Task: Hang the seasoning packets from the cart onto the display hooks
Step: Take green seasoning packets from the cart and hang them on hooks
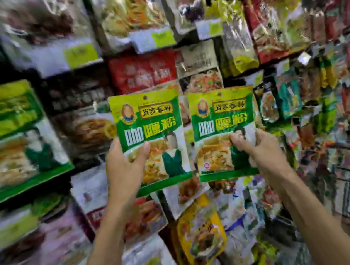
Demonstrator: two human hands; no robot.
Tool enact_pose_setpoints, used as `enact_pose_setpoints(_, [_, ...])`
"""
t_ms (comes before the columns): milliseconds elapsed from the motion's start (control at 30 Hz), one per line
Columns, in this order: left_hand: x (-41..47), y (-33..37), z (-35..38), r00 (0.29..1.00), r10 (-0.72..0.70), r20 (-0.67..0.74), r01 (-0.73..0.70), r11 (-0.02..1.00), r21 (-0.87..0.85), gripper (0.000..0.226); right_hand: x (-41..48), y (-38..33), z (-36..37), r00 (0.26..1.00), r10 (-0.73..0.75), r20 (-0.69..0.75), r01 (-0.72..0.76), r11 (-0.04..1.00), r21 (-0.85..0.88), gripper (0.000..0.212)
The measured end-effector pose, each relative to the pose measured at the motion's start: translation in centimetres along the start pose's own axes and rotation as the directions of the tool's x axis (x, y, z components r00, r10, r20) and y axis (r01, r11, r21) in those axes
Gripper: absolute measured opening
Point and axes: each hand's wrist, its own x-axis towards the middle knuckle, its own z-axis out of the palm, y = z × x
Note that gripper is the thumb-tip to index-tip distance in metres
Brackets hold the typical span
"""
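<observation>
I read 肖家香料 on the tan banner and 咖喱粉 in big white-and-yellow characters on the left green packet at nine o'clock of centre, the same two lines on the right green packet at three o'clock; the shelf tags at twelve o'clock are too blurred to read.

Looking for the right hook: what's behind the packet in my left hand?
A red packet hangs behind the left-hand packet, showing above its top edge. Whatever lies directly behind, any hook included, is covered.
</observation>
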Motion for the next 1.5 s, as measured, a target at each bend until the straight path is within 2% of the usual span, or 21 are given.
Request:
enact_pose_setpoints(67, [0.6,0.7,-4.1,0.998,0.003,-0.059,0.0,0.999,0.048,0.025,0.2,-1.8,3.3,0.997,-0.031,0.069,0.03,0.999,0.015,0.055])
enact_pose_setpoints(167, [0.7,1.7,-9.7,0.985,-0.029,-0.172,0.054,0.988,0.143,0.052,-0.2,-4.2,8.0,0.978,-0.075,0.197,0.057,0.994,0.094,0.044])
enact_pose_setpoints(267, [0.4,2.9,-14.7,0.957,0.076,-0.279,-0.011,0.974,0.227,0.019,-1.0,-6.1,12.5,0.944,-0.128,0.305,0.083,0.984,0.157,0.026])
enact_pose_setpoints(367, [0.3,3.7,-18.8,0.933,0.096,-0.346,0.011,0.956,0.295,0.023,-2.0,-7.5,16.7,0.907,-0.147,0.394,0.074,0.978,0.193,0.016])
enact_pose_setpoints(500, [0.4,3.8,-23.2,0.897,0.162,-0.411,0.024,0.911,0.411,0.02,-3.2,-9.0,21.4,0.858,-0.151,0.492,0.052,0.976,0.21,0.019])
enact_pose_setpoints(600, [-0.1,3.9,-25.6,0.889,0.146,-0.434,0.043,0.917,0.397,0.021,-4.0,-9.8,24.3,0.828,-0.134,0.545,0.012,0.975,0.222,0.011])
enact_pose_setpoints(700, [-0.6,3.8,-27.3,0.873,0.148,-0.465,0.066,0.908,0.413,0.022,-4.5,-10.8,26.7,0.815,-0.12,0.567,-0.025,0.97,0.241,0.005])
enact_pose_setpoints(867, [-1.0,4.0,-29.0,0.875,0.14,-0.464,0.093,0.891,0.444,0.03,-4.9,-13.1,29.5,0.795,-0.106,0.597,-0.06,0.966,0.251,0.009])
enact_pose_setpoints(1067, [-1.0,4.2,-29.5,0.88,0.169,-0.443,0.067,0.881,0.469,0.021,-4.9,-14.1,30.1,0.81,-0.042,0.585,-0.146,0.952,0.27,0.031])
enact_pose_setpoints(1167, [-0.9,4.0,-29.4,0.88,0.15,-0.451,0.089,0.88,0.466,0.023,-5.0,-14.2,30.1,0.807,-0.016,0.591,-0.164,0.955,0.249,0.024])
enact_pose_setpoints(1267, [-0.9,3.9,-29.4,0.885,0.11,-0.453,0.116,0.89,0.442,0.036,-5.2,-14.6,30.3,0.81,0.008,0.587,-0.17,0.96,0.223,0.016])
enact_pose_setpoints(1400, [-0.9,4.2,-29.5,0.874,0.109,-0.474,0.123,0.893,0.432,0.031,-5.1,-15.0,30.5,0.817,0.018,0.576,-0.167,0.964,0.207,0.01])
enact_pose_setpoints(1500, [-0.8,4.4,-29.6,0.872,0.081,-0.482,0.145,0.899,0.414,0.045,-4.8,-14.6,31.1,0.828,0.029,0.56,-0.147,0.975,0.166,0.01])
